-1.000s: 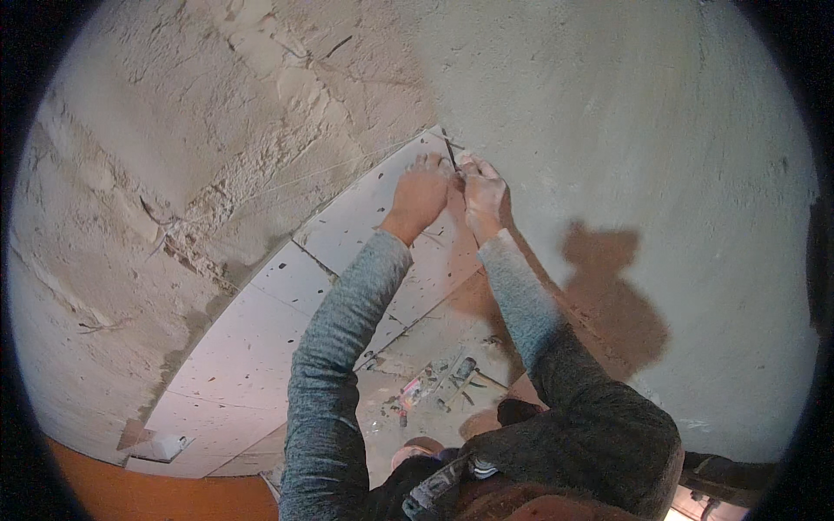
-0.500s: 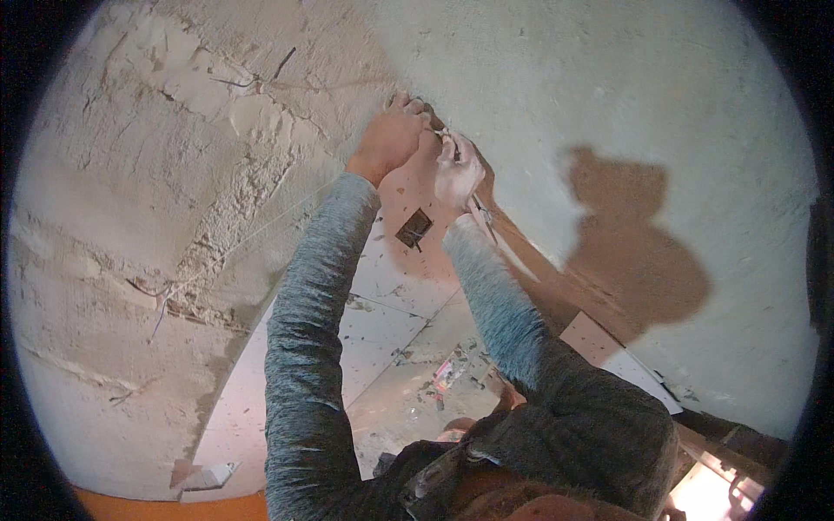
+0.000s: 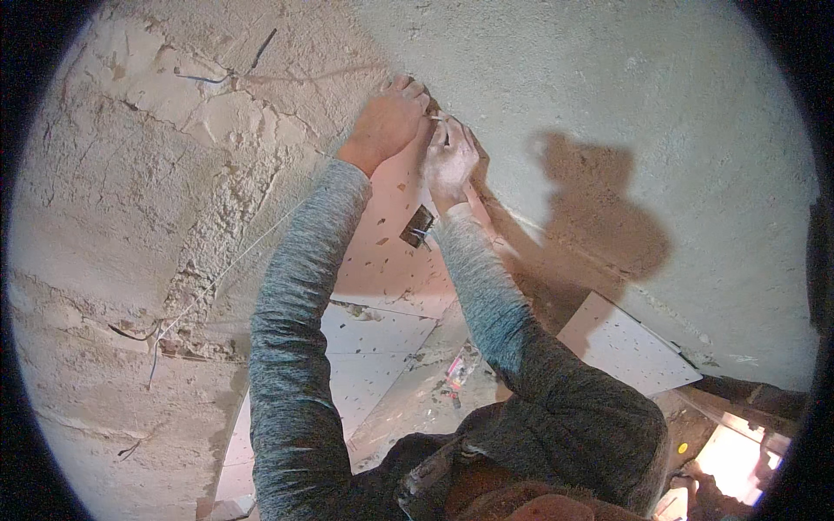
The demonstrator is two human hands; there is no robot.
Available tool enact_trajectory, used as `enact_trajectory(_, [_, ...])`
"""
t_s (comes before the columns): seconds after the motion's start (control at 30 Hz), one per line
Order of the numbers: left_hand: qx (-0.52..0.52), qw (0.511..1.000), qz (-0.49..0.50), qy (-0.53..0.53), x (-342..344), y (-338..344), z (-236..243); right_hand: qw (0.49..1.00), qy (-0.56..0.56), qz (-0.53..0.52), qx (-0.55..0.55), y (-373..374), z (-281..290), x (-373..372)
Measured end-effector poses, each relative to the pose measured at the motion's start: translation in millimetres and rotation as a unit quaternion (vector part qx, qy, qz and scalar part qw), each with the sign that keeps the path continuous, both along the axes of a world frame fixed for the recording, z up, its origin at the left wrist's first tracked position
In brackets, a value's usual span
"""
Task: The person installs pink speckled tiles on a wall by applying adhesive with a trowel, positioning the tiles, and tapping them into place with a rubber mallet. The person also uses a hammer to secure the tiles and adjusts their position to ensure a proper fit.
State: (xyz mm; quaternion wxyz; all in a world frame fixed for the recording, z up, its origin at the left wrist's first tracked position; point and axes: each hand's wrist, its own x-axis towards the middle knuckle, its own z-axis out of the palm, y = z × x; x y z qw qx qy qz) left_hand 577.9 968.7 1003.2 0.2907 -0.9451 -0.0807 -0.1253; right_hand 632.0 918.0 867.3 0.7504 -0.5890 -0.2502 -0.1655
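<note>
A rough, tan wall (image 3: 95, 226), cracked and gouged, fills the left side; a smoother grey wall (image 3: 660, 95) spreads across the right, carrying the wearer's brown shadow (image 3: 599, 204); between them lies the speckled pale tile (image 3: 387, 256), its upper end beneath both hands, a dark rectangular cut-out (image 3: 417, 224) in its face with wire ends showing. A thin white string (image 3: 208, 293) slants over the rough wall toward the left forearm; another speckled panel (image 3: 630, 343) rests at the lower right, near a glaring bright patch (image 3: 734, 456).

The left hand (image 3: 387, 126) lies over the tile's upper end, fingers bent; the right hand (image 3: 452, 161) is just beside it, fingers curled, a small whitish sliver (image 3: 437, 116) at the tips; whether either hand grips anything I cannot tell. The sliver is perhaps a spacer; the hands hide the tile's tip, the sleeves cover more, and the small pink-and-red item (image 3: 456, 372) below is too blurred to name.
</note>
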Motion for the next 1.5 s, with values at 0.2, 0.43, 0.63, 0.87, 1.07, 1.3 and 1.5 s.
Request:
enact_trajectory(0.2, [-0.041, 0.998, -0.018, 0.031, -1.2, 10.0, -1.4, 0.998, 0.043, 0.007, -0.043, -3.0, 9.2, -2.8])
enact_trajectory(0.43, [-0.030, 0.999, -0.031, 0.015, -4.4, 6.5, -4.0, 0.999, -0.007, 0.006, -0.034, -1.2, 10.1, -1.0])
enact_trajectory(0.63, [-0.040, 0.999, 0.002, 0.033, -1.5, -1.4, 2.1, 0.999, -0.004, 0.003, -0.037, 4.8, 9.7, -0.3])
enact_trajectory(0.87, [-0.047, 0.999, -0.019, 0.016, 4.6, 7.1, 5.3, 0.999, -0.025, -0.029, 0.024, 11.8, -0.4, -0.5])
enact_trajectory(1.07, [-0.042, 0.993, 0.098, 0.058, 20.7, 4.4, 12.5, 0.998, -0.052, 0.009, -0.041, 1.1, -6.1, -7.3])
enact_trajectory(1.3, [-0.100, 0.983, 0.136, 0.067, 25.7, -14.4, 22.2, 0.998, -0.062, 0.024, -0.009, 0.3, -4.1, -1.9])
enact_trajectory(1.5, [-0.073, 0.984, 0.158, 0.040, 27.5, -6.2, 15.0, 0.994, -0.034, 0.046, -0.095, -11.0, 7.7, -1.8])
